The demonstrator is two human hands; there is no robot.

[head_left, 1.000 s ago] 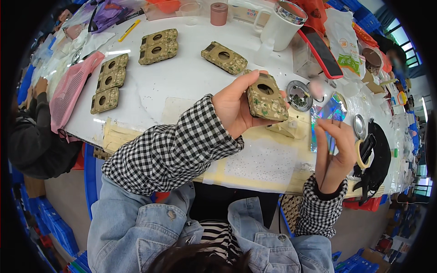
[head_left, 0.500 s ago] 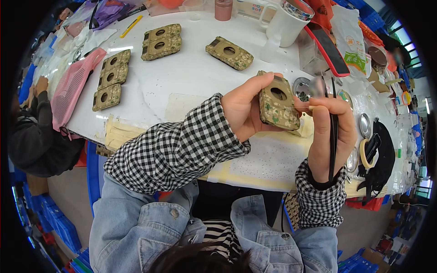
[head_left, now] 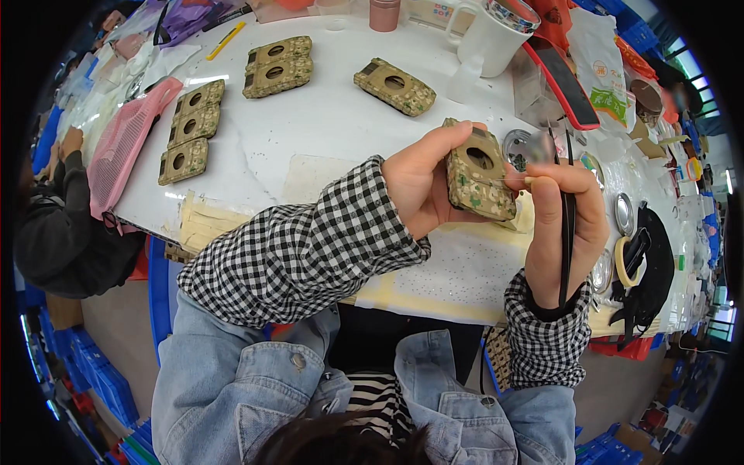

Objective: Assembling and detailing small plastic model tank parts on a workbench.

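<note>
My left hand (head_left: pixel 418 182) is closed around a camouflage-painted model tank hull (head_left: pixel 484 190), thumb along its upper edge. The hull is tilted, its round turret hole facing up. On the other side, my right hand (head_left: pixel 570 213) pinches a thin clear strand (head_left: pixel 514 179) between thumb and forefinger; its end is at the hull's side. Black tweezers (head_left: pixel 568 240) lie along the same hand, tips pointing away from me. Beyond the hands rests another camouflage hull (head_left: pixel 415 94). Two hulls (head_left: pixel 288 80) sit side by side farther left, and a row of hulls (head_left: pixel 197 127) stands nearer the left edge.
A pink mesh basket (head_left: pixel 124 155) and a co-worker's sleeve (head_left: pixel 66 225) are at the left. Far right of centre stand a white mug (head_left: pixel 480 50) and a red-edged phone (head_left: pixel 562 85). A small round dish (head_left: pixel 514 141), tape roll (head_left: pixel 622 263) and black bag (head_left: pixel 655 263) lie rightward.
The hull and both hands appear slightly farther right in the picture, while the view itself has shifted a little. The grip of each hand stays the same.
</note>
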